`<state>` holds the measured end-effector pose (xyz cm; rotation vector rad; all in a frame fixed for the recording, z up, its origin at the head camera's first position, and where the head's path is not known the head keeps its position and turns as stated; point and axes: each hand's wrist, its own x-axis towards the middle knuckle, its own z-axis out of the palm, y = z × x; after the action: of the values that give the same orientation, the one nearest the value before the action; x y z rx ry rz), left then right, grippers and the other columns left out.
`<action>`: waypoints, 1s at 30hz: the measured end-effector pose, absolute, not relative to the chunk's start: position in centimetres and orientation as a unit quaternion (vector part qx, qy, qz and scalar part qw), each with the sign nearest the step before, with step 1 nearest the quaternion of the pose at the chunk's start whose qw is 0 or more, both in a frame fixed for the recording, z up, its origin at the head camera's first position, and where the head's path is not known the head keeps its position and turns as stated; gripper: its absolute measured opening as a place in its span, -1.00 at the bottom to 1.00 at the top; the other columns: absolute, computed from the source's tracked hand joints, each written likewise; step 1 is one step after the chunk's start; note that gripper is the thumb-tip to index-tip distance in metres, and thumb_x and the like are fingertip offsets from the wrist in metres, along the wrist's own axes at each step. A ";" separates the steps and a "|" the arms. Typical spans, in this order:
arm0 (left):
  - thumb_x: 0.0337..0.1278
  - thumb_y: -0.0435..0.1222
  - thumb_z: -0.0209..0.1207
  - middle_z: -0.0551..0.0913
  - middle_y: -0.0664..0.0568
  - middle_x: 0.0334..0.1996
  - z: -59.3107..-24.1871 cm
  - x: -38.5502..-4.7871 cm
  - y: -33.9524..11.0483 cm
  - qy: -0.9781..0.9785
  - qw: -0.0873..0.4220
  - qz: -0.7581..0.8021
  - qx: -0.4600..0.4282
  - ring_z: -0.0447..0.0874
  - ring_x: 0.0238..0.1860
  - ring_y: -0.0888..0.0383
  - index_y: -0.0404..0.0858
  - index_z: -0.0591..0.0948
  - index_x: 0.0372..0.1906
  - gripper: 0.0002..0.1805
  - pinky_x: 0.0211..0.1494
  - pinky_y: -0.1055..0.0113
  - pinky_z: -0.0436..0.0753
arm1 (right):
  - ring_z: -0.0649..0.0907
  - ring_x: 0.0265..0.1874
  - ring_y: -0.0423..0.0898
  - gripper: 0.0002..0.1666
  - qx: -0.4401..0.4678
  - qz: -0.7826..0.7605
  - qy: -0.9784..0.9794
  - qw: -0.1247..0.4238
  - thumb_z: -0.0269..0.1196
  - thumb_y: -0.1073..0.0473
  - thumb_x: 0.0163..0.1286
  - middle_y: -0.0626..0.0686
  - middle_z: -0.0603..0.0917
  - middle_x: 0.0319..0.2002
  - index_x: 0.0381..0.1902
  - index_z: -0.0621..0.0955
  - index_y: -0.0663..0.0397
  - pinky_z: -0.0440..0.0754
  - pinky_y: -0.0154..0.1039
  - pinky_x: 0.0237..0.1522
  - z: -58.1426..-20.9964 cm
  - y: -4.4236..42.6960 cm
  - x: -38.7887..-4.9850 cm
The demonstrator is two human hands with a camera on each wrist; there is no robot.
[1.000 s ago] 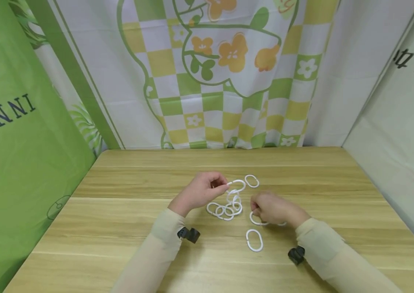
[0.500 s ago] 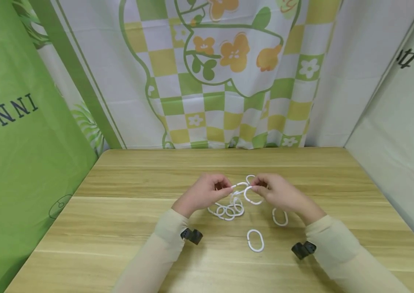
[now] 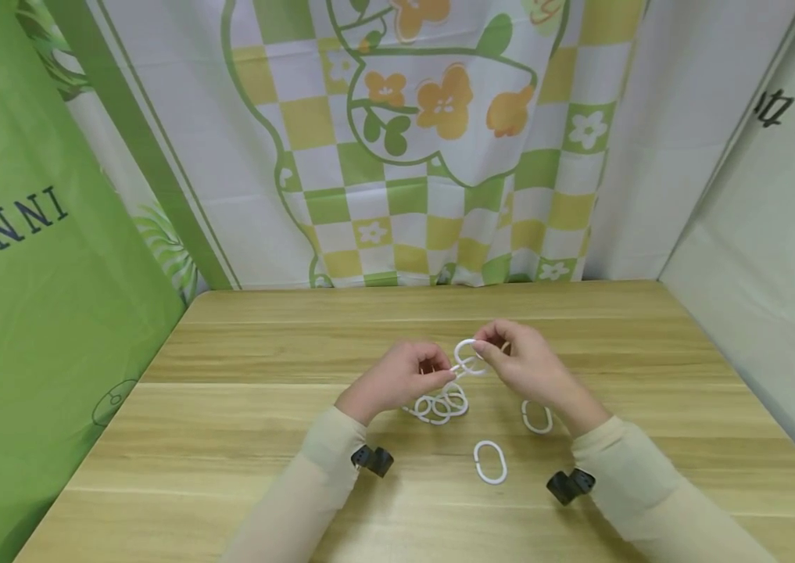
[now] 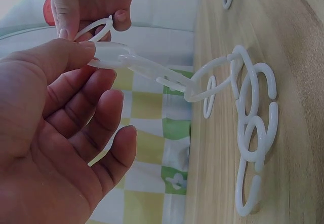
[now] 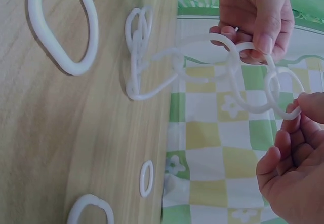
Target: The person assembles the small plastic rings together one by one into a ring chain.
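In the head view my left hand (image 3: 397,379) pinches a white plastic C-shaped link at the upper end of a linked chain. The chain (image 4: 274,125) hangs down from it, and its lower links lie heaped on the table. My right hand (image 3: 527,371) pinches another white link (image 5: 291,71) between thumb and forefinger. This link crosses the one in my left hand; in the right wrist view the two look looped through each other. Whether its gap is closed is hard to see. Both hands are raised above the table, close together.
On the wooden table (image 3: 228,438) a loose white link (image 3: 505,467) lies in front, and a second link (image 3: 549,422) lies below my right hand. A farther link (image 5: 142,178) is mostly hidden by that hand in the head view. A checked curtain (image 3: 369,195) hangs behind.
My right hand has picked up a link from the table, lifted it and brought it leftward to the link in my left hand, where they now cross. My left hand keeps its pinch.
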<state>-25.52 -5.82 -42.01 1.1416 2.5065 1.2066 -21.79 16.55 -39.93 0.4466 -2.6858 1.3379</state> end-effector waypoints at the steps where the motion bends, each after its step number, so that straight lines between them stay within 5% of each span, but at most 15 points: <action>1: 0.28 -0.22 0.25 0.58 0.21 -0.50 -42.0 -25.5 -5.8 0.832 0.067 0.401 0.379 0.50 -0.46 0.28 -0.12 0.65 -0.36 -0.90 -0.37 0.39 0.52 | 0.55 -0.41 -0.04 -0.83 0.146 0.441 -0.884 0.055 0.20 0.12 0.46 0.08 0.64 -0.32 -0.17 0.61 0.12 0.52 -0.20 -0.39 -40.0 16.5 -21.8; 19: 0.23 -0.14 0.30 0.62 0.22 -0.48 -41.7 -25.3 -5.8 0.822 0.073 0.419 0.379 0.53 -0.46 0.23 -0.10 0.68 -0.32 -0.88 -0.40 0.39 0.52 | 0.55 -0.39 -0.04 -0.81 0.113 0.479 -0.865 0.095 0.22 0.15 0.45 0.05 0.64 -0.34 -0.16 0.62 0.18 0.51 -0.26 -0.41 -40.8 15.8 -21.8; 30: 0.32 -0.13 0.22 0.61 0.18 -0.45 -41.7 -25.4 -5.9 0.829 0.030 0.449 0.331 0.49 -0.45 0.22 -0.13 0.67 -0.29 -0.84 -0.39 0.36 0.50 | 0.49 -0.49 -0.12 -0.79 0.103 0.544 -0.828 0.089 0.26 0.14 0.42 0.09 0.62 -0.41 -0.17 0.61 0.20 0.43 -0.32 -0.52 -40.6 15.3 -21.7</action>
<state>-25.38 -5.89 -41.74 1.0215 2.5566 1.3824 -21.73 15.31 -40.60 0.3075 -2.4639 1.6186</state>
